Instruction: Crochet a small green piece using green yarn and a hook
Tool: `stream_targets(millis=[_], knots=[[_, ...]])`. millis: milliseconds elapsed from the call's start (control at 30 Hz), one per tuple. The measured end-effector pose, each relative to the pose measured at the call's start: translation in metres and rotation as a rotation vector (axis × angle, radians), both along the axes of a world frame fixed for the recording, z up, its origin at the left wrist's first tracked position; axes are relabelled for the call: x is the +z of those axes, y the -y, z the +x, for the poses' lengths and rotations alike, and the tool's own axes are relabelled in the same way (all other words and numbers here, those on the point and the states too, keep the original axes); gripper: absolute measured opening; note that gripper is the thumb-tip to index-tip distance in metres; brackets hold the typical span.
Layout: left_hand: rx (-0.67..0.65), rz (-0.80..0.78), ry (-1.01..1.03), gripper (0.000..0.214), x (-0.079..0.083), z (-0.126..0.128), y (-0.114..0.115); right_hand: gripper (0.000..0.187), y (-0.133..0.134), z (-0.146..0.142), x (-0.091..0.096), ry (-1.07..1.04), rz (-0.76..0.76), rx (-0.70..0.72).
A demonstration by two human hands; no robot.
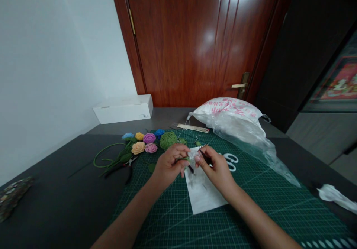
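Note:
My left hand (169,164) and my right hand (216,167) meet over a green cutting mat (251,208). The left fingers pinch a small green crocheted piece (185,159) with some white stuffing beside it. My right hand is closed on a thin dark crochet hook (204,156) that points at that piece. Below both hands lies a white paper sheet (203,193). A ball of green yarn (168,140) sits just beyond my left hand.
Crocheted flowers (144,143) in several colours with green stems, green wire (104,156) and dark pliers (124,167) lie left of the mat. White scissors (231,161), a plastic bag (237,124), a ruler (193,128) and a white box (124,109) lie beyond. A wooden door (192,41) stands behind.

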State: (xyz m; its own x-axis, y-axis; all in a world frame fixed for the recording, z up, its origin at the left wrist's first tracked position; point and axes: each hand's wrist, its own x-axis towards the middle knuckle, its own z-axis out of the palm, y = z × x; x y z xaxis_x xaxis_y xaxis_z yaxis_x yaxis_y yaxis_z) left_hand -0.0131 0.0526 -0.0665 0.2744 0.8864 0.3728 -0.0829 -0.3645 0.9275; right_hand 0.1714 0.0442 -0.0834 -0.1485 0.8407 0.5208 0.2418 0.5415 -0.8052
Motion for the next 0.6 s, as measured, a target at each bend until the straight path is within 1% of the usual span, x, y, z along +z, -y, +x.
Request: stream_targets(millis=[100,233,333,367,533,600], knots=[[-0.009,0.005,-0.032,0.020,-0.001,0.000,0.001,0.018,0.002,-0.001,0.003,0.000,0.000,0.005],[-0.011,0.006,-0.069,0.007,-0.001,-0.001,0.001,0.020,0.003,-0.003,0.003,-0.023,-0.012,-0.002],[0.001,0.004,-0.082,0.004,-0.002,-0.002,0.000,0.016,0.002,-0.001,0.002,-0.059,-0.027,-0.002],[0.006,0.003,-0.085,0.004,-0.002,-0.002,0.000,0.014,0.001,0.000,0.002,-0.082,-0.031,-0.009],[0.027,0.003,-0.101,0.004,-0.002,-0.002,0.000,0.022,-0.004,0.009,0.006,-0.290,-0.051,-0.075],[0.034,0.009,-0.106,0.004,-0.001,-0.002,0.001,0.032,-0.005,0.010,0.009,-0.362,-0.052,-0.063]])
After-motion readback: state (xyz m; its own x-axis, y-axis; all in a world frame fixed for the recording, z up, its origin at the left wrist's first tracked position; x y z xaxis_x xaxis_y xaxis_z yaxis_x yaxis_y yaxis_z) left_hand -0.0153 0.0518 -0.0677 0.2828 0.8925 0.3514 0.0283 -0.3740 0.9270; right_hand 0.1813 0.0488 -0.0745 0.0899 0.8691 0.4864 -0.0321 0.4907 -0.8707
